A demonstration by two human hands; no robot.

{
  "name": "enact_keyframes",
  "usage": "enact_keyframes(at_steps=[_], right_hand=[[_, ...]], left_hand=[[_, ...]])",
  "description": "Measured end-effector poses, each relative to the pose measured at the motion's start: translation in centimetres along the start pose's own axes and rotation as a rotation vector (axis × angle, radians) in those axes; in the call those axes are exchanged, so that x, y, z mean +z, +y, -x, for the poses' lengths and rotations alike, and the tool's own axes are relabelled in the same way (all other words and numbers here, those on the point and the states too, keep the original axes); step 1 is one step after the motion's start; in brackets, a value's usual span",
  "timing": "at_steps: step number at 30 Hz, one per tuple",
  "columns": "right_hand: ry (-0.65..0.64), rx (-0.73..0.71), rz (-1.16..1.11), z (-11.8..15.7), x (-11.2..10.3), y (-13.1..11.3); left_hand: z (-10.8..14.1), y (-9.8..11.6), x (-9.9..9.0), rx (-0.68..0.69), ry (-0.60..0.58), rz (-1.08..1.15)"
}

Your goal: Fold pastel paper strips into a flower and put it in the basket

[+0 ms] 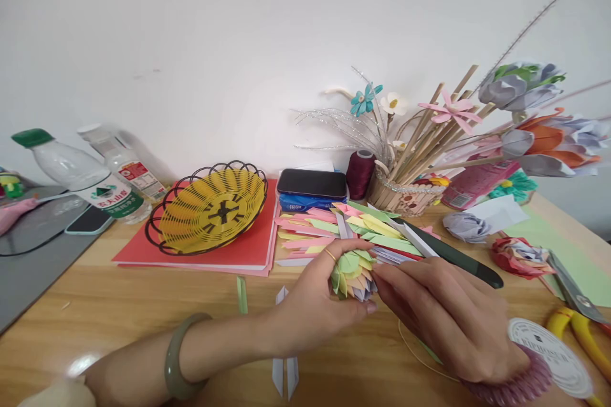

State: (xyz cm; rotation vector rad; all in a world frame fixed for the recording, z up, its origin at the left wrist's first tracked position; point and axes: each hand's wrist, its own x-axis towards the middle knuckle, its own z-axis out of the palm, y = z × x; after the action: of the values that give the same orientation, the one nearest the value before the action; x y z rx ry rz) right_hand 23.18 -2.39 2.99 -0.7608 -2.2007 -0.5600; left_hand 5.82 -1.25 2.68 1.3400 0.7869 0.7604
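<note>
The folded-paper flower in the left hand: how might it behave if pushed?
The folded-paper flower is probably light, as it looks all paper. Its thin, overlapping layers would likely bend under a firm push. Being rounded, it might roll.

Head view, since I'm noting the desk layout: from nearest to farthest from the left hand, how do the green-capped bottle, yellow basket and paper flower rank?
1. Paper flower: in the left hand itself, within its fingers.
2. Yellow basket: beyond the hand, to its left, on red sheets.
3. Green-capped bottle: farther left, past the basket.
</note>
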Motion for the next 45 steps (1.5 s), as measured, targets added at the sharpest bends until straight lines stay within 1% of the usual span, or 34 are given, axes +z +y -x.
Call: enact_keyframes(at_steps=[3, 8, 14, 16, 21, 24, 26, 30, 32, 34, 36, 38, 40, 41, 43, 45], right_hand=[[-0.056, 0.045, -0.008, 0.3, 0.3, 0.2], [-0.119, 0.233, -0.01, 0.3, 1.0, 0.1], [-0.244, 0.379, -0.175, -0.6, 1.2, -0.4], [-0.24, 0.391, -0.16, -0.5, 1.2, -0.5], [-0.169, 0.304, -0.042, 0.1, 1.5, -0.5], [-0.174, 0.299, -0.034, 0.0, 1.6, -0.4], [-0.192, 0.326, -0.07, -0.3, 1.5, -0.4], [-0.267, 0.415, -0.226, -1.1, 1.0, -0.5], [-0.314, 0.467, -0.305, -1.3, 0.8, -0.5], [-0.348, 0.545, -0.375, -1.4, 0.9, -0.4], [-0.319, 0.633, -0.426, -1.2, 1.1, -0.1], [-0.222, 0.691, -0.444, -1.1, 1.1, 0.2], [-0.129, 0.699, -0.451, -1.1, 0.9, 0.4], [-0.105, 0.697, -0.457, -1.1, 0.8, 0.4], [-0.099, 0.685, -0.482, -1.3, 0.3, 0.3], [-0.121, 0.668, -0.507, -1.4, 0.0, 0.0]], left_hand=[[0.0, 0.0, -0.1, 0.017, 0.011, -0.067], [-0.2, -0.3, -0.3, 0.027, 0.055, -0.221], [-0.5, -0.5, -0.3, 0.033, 0.061, -0.267], [-0.5, -0.5, -0.3, 0.031, 0.073, -0.266], [-0.5, -0.8, -0.3, 0.034, 0.097, -0.254], [-0.4, -0.8, -0.3, 0.036, 0.087, -0.26], [-0.4, -0.8, -0.2, 0.049, 0.084, -0.268], [-0.5, -0.8, -0.2, 0.086, 0.078, -0.261], [-0.6, -0.8, -0.2, 0.064, 0.08, -0.238], [-0.7, -0.8, -0.3, 0.004, 0.073, -0.178], [-0.8, -0.7, -0.4, -0.058, 0.047, -0.067], [-1.0, -0.6, -0.4, -0.095, 0.014, 0.063], [-1.1, -0.4, -0.5, -0.118, -0.009, 0.16], [-1.1, -0.3, -0.5, -0.131, -0.012, 0.191], [-1.0, -0.1, -0.4, -0.158, -0.005, 0.23], [-1.0, 0.0, -0.4, -0.167, 0.006, 0.254]])
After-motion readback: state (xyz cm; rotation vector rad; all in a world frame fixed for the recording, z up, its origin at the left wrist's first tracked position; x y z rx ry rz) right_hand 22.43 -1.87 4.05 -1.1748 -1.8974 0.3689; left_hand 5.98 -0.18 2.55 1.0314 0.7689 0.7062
